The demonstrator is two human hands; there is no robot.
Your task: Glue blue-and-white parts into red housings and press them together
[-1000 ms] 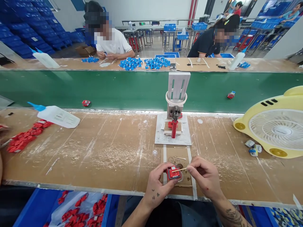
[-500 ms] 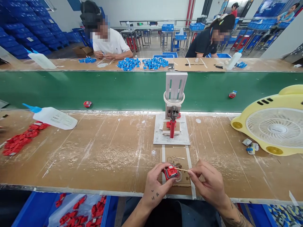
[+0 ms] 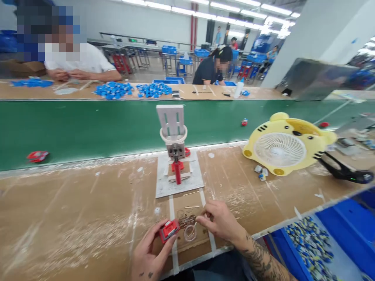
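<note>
Gripping a boxy red-and-grey plastic casing (image 3: 169, 231) between the thumb and bent fingers of the left hand (image 3: 150, 249), lower frame, left of centre, spreading thumb and fingers only to the casing's width. Pinching what looks like a thin pale stick (image 3: 195, 224), blurred, between the right hand's (image 3: 219, 221) thumb and forefinger, near a small clear round dish (image 3: 190, 233), lower centre, and curling the other fingers inward.

Tattooed right forearm (image 3: 263, 260), dark clothing (image 3: 217, 267)
</note>
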